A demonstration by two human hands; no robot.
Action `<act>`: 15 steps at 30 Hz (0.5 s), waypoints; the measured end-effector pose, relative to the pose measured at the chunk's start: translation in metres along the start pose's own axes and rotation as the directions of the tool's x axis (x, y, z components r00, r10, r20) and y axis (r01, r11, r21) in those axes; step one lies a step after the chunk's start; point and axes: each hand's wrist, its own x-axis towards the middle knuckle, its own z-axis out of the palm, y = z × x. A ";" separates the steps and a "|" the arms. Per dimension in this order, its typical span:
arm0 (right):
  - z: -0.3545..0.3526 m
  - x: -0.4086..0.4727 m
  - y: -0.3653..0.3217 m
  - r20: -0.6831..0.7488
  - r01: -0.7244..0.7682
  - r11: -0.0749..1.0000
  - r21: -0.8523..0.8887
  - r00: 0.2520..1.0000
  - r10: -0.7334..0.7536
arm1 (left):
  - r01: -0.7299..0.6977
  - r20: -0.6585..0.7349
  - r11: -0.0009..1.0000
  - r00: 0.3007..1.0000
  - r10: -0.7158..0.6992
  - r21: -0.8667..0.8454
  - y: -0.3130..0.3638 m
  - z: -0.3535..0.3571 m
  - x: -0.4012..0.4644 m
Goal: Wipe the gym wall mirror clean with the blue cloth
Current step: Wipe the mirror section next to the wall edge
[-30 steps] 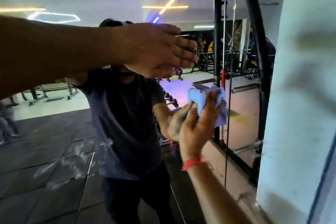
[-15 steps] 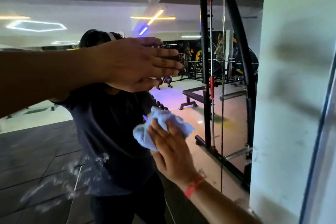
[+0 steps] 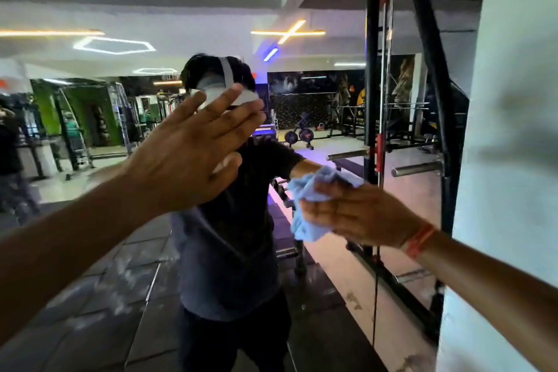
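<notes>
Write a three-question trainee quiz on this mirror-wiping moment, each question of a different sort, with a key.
1. True or false: the left hand holds the blue cloth.
2. Which wrist wears the red band? A left, B right.
3. Fill in: whitish smears show on the mirror towards its lower ____ side.

Key: 1 false, the right hand grips it, the left is flat with straight fingers. 2 B. 3 left.
</notes>
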 end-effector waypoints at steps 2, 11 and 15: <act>-0.013 0.007 0.046 -0.089 -0.121 0.993 -0.007 0.989 0.120 | 0.160 0.001 0.982 0.987 -0.161 -0.103 0.029 0.005 -0.021; 0.034 -0.001 -0.107 -0.071 -0.118 0.957 0.265 0.987 0.141 | 0.678 0.186 0.657 0.729 -0.659 -0.330 0.165 0.034 -0.090; 0.042 -0.100 -0.082 -0.019 -0.123 0.984 0.132 0.992 0.127 | 0.752 0.301 0.582 0.658 -0.691 -0.308 0.205 0.041 -0.120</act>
